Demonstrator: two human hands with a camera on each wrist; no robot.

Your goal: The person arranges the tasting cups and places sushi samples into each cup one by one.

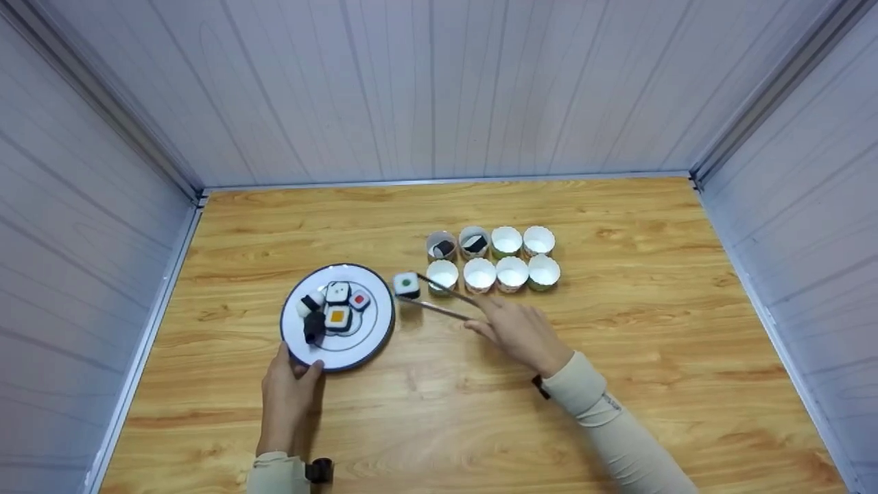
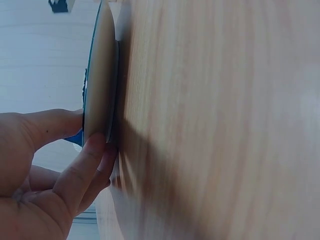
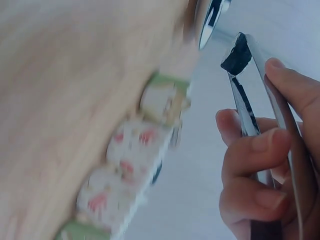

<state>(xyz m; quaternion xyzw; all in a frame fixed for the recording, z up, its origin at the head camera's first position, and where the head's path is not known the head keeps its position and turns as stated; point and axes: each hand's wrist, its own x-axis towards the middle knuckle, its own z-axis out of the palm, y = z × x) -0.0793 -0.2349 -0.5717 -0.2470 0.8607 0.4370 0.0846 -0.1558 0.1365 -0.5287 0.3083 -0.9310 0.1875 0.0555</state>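
In the head view my left hand (image 1: 287, 401) grips the near-left rim of a white plate (image 1: 370, 343) with a blue edge. The left wrist view shows the thumb at the rim and fingers against the plate's underside (image 2: 102, 75). Several toy sushi pieces lie on it, among them an orange-centred roll (image 1: 337, 318) and a red-centred roll (image 1: 359, 299). My right hand (image 1: 525, 336) holds metal tongs (image 1: 446, 312). Between the tong tips is a green-centred sushi roll (image 1: 406, 284), just right of the plate; the right wrist view shows it clear of the table.
Several paper cups (image 1: 512, 273) stand in two rows right of the plate. Dark-and-white pieces lie in the back row's leftmost cup (image 1: 441, 237) and its neighbour (image 1: 473, 231). Pale panel walls (image 1: 439, 89) border the wooden table (image 1: 651, 309) at back and sides.
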